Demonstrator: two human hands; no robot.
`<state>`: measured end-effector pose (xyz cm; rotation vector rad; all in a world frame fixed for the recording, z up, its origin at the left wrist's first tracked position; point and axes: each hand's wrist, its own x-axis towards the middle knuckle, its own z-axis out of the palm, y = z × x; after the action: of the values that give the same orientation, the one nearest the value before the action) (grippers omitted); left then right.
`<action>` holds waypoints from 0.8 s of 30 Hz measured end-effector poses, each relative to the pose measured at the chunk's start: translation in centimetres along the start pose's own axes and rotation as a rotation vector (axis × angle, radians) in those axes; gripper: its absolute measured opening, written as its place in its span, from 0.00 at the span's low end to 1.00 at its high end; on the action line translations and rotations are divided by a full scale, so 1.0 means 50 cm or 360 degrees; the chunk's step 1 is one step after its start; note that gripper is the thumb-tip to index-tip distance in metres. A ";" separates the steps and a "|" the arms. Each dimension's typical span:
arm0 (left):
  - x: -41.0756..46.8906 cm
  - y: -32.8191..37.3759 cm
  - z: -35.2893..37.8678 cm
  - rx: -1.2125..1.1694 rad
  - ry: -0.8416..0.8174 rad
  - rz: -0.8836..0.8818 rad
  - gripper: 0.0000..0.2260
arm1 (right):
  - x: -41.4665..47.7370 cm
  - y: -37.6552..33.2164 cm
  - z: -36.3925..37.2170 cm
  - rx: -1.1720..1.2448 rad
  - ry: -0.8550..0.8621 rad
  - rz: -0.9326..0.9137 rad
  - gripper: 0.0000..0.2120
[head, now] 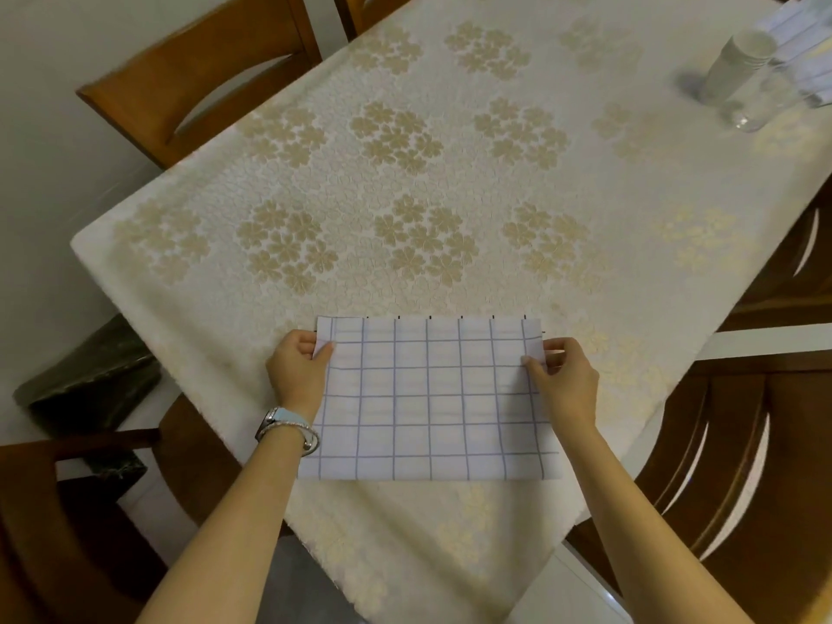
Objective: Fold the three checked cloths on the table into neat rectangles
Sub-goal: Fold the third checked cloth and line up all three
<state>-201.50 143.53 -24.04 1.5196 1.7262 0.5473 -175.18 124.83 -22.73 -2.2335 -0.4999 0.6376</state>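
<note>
A white cloth with a blue checked grid [430, 398] lies flat near the front edge of the table [405, 195], folded over into a rectangle. My left hand [297, 369] pinches its far left corner, thumb on top. At the far right corner my right hand [562, 378] pinches the edge the same way. More white cloths with blue lines [806, 47] lie piled at the far right corner of the table, partly cut off by the frame.
The table wears a cream tablecloth with gold flowers. A stack of clear cups [734, 65] and a clear glass [752, 105] stand at the far right. Wooden chairs [202, 78] ring the table; a dark block [90, 380] sits on the floor at left.
</note>
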 end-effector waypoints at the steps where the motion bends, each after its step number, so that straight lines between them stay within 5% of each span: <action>1: 0.000 0.001 0.000 0.0001 0.0008 -0.0017 0.10 | 0.002 0.000 0.002 -0.0002 -0.0001 -0.0004 0.12; 24: 0.002 0.004 0.010 -0.0061 0.0106 -0.0041 0.13 | 0.006 0.003 0.011 -0.0054 0.0072 -0.0016 0.15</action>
<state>-200.98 143.58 -24.21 1.4655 1.7735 0.6209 -175.23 125.20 -23.28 -2.2705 -0.5025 0.5760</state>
